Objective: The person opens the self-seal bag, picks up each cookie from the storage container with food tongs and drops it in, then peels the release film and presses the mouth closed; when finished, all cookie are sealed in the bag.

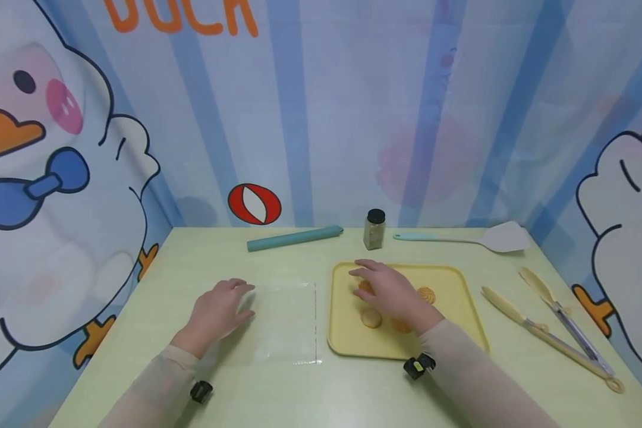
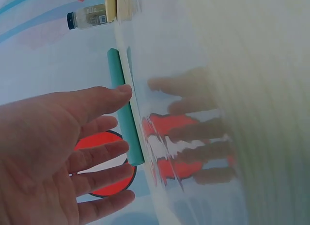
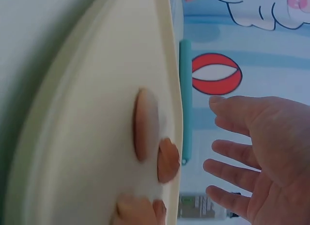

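Over the left edge of a clear plastic sheet (image 1: 283,333) on the table, my left hand (image 1: 217,312) hovers with its fingers spread and nothing in them. My right hand (image 1: 390,294) is above a yellow tray (image 1: 348,348), fingers apart and holding nothing. Several cookies lie in that tray: a smooth round one (image 1: 371,318), a swirled one (image 1: 427,295), and others partly covered by the right hand. In the right wrist view the smooth cookie (image 3: 146,124) and a ridged cookie (image 3: 168,160) sit apart from the fingers.
Along the back of the table lie a teal rolling pin-like stick (image 1: 295,238), a small black-capped jar (image 1: 374,229) and a spatula (image 1: 505,238). Yellow-tipped tongs (image 1: 562,333) rest on the right side. A printed curtain (image 1: 337,119) hangs behind.
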`<move>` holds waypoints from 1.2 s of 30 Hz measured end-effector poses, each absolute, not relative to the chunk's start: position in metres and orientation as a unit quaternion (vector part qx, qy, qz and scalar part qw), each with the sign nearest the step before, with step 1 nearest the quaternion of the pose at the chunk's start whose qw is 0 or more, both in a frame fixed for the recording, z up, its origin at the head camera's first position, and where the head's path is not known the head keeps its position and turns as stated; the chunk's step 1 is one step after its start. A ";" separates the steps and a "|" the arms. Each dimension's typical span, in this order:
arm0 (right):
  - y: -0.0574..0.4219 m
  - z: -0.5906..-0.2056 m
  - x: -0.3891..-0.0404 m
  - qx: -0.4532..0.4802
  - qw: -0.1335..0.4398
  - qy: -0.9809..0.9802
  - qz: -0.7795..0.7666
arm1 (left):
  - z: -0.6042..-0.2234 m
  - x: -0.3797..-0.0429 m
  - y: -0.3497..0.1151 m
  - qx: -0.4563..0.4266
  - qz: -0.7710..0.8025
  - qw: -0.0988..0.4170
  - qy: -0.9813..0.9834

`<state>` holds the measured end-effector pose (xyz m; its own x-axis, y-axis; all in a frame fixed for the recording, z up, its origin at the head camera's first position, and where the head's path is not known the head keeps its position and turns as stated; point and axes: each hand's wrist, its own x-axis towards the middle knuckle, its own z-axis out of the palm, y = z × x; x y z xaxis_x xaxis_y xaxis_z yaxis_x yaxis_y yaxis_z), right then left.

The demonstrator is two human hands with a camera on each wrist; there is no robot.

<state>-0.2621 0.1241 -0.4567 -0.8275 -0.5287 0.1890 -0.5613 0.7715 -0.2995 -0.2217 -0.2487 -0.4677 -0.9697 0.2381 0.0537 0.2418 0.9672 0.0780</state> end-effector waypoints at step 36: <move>0.048 -0.477 -0.250 0.393 -0.027 -0.904 0.167 | -0.477 -0.220 -0.256 -0.186 -0.148 -0.024 -0.971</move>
